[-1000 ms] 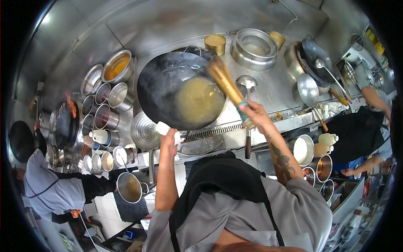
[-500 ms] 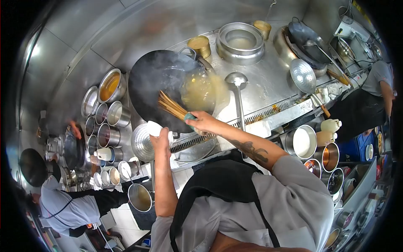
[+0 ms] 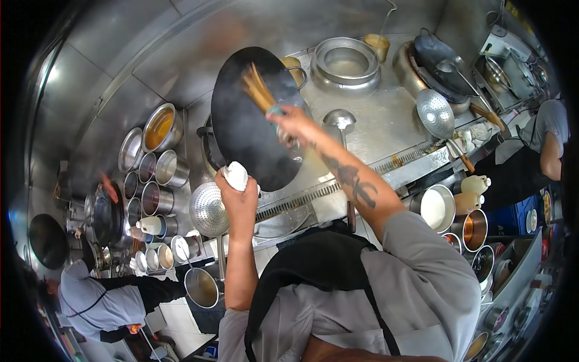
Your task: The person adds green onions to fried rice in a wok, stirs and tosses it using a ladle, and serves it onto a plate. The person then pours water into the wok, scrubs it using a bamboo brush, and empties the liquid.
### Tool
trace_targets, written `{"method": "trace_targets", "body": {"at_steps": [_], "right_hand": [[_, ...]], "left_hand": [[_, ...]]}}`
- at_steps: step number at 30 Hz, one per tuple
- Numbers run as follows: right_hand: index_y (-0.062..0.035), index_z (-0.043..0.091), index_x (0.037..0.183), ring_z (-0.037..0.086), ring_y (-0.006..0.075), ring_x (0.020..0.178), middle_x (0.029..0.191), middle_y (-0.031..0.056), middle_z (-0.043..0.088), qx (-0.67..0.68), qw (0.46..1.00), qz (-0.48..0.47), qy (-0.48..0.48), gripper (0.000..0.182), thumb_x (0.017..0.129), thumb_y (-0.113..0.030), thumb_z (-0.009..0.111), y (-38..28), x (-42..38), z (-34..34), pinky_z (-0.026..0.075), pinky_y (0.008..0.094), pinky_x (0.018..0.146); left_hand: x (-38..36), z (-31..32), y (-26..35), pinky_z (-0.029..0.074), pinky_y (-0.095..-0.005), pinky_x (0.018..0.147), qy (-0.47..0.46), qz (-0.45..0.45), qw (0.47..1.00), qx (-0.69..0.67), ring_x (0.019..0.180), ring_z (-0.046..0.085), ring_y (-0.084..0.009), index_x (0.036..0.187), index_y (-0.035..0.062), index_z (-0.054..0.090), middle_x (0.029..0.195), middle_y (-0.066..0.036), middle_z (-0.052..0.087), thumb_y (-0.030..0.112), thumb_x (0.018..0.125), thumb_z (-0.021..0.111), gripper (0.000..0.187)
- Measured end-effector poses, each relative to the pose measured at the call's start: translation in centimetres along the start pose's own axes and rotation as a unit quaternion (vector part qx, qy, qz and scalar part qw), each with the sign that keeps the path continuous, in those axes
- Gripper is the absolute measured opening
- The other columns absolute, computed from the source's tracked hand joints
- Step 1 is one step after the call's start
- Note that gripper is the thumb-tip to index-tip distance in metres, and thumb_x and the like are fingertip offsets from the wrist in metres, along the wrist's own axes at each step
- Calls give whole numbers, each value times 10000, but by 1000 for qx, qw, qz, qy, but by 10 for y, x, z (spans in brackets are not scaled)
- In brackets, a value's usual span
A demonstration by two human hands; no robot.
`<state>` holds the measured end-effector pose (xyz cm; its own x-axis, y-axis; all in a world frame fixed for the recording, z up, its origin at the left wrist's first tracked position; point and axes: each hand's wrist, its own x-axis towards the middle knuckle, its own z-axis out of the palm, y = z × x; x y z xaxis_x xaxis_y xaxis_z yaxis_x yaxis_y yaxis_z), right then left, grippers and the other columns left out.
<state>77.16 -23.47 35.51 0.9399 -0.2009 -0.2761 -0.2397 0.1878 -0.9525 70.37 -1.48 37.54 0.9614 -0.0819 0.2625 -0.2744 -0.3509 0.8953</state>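
Note:
A large dark wok is tipped up on its side over the stove, with some steam about it. My left hand is closed round a white cloth at the wok's near edge; the handle under the cloth is hidden. My right hand grips a bamboo brush by its green-wrapped end. The brush's bristles are over the wok's inner face, slightly blurred by motion.
A perforated strainer lies left of my left forearm. Right of the wok is a ladle, with a round steel pot behind it. Metal containers stand on both sides. One person is at the lower left, another at the right.
The wok has gone from lying flatter to steeply tilted, and the yellowish liquid in it is out of sight. My right hand and the brush have moved up; my left hand has shifted slightly right.

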Motion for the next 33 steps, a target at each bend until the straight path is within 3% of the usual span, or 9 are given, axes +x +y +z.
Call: {"method": "trace_targets", "body": {"at_steps": [5, 7, 12, 16, 19, 23, 25, 29, 33], "right_hand": [[-27, 556, 1161, 530, 171, 428, 626, 68, 572, -146, 949, -280, -8, 403, 859, -287, 621, 113, -24, 19, 429, 303, 385], [-19, 540, 1198, 547, 177, 449, 634, 78, 579, -133, 990, 30, -47, 434, 865, -288, 612, 112, -29, -13, 439, 310, 402], [-48, 559, 1174, 578, 190, 495, 646, 88, 589, -191, 939, -280, -54, 404, 845, -267, 639, 121, -45, 12, 452, 328, 414], [-48, 580, 1129, 613, 205, 536, 683, 112, 622, -27, 997, 76, -10, 382, 833, -280, 641, 93, -8, -12, 490, 328, 483], [-38, 568, 1129, 606, 197, 522, 679, 120, 621, -78, 996, 22, -37, 383, 835, -274, 634, 83, -18, 11, 486, 323, 484], [-26, 457, 1291, 642, 264, 782, 863, 167, 658, -206, 941, -255, -82, 551, 840, -277, 649, 125, -74, 30, 511, 376, 723], [-16, 435, 1301, 656, 320, 769, 859, 203, 657, -397, 892, -216, -19, 599, 816, -284, 662, 171, -43, -21, 521, 393, 693], [-44, 532, 1187, 655, 320, 686, 800, 199, 655, -312, 931, -61, 178, 474, 801, -282, 671, 137, -8, -88, 513, 414, 623], [-26, 548, 1083, 658, 293, 676, 764, 181, 655, -250, 958, -84, 109, 407, 802, -295, 668, 116, 4, -44, 503, 418, 618]], "left_hand": [[8, 1, -27, 471, -313, 784, 27, 36, 999, 5, 855, 583, -210, 1250, -54, 356, 992, -153, 557, 62, 766, 613, 561], [12, 0, -35, 477, -302, 762, 37, 35, 998, -24, 833, 587, -194, 1229, -57, 363, 961, -147, 563, 25, 761, 600, 531], [6, -3, -31, 474, -295, 761, 37, 27, 999, 5, 831, 581, -188, 1219, -52, 368, 964, -138, 556, 10, 761, 586, 512], [8, -9, -40, 472, -295, 769, 25, 46, 999, -4, 850, 584, -191, 1231, -50, 363, 978, -147, 556, 11, 758, 589, 528], [5, -5, -27, 473, -299, 772, 36, 33, 999, -6, 854, 584, -191, 1242, -53, 356, 986, -152, 556, 11, 757, 591, 543], [11, -7, -49, 481, -312, 775, 44, 35, 998, -8, 858, 586, -197, 1254, -80, 332, 1004, -158, 555, 24, 764, 589, 563], [10, -12, -50, 482, -317, 772, 34, -18, 999, -38, 860, 585, -202, 1252, -92, 326, 1010, -162, 554, 28, 764, 588, 567], [5, -12, -65, 479, -318, 772, 81, -7, 997, -19, 859, 578, -206, 1254, -99, 319, 1004, -162, 547, 28, 772, 579, 562], [-1, -12, -67, 471, -318, 794, 59, -9, 998, -22, 879, 568, -205, 1255, -85, 324, 1007, -151, 538, 27, 778, 574, 550]]}}
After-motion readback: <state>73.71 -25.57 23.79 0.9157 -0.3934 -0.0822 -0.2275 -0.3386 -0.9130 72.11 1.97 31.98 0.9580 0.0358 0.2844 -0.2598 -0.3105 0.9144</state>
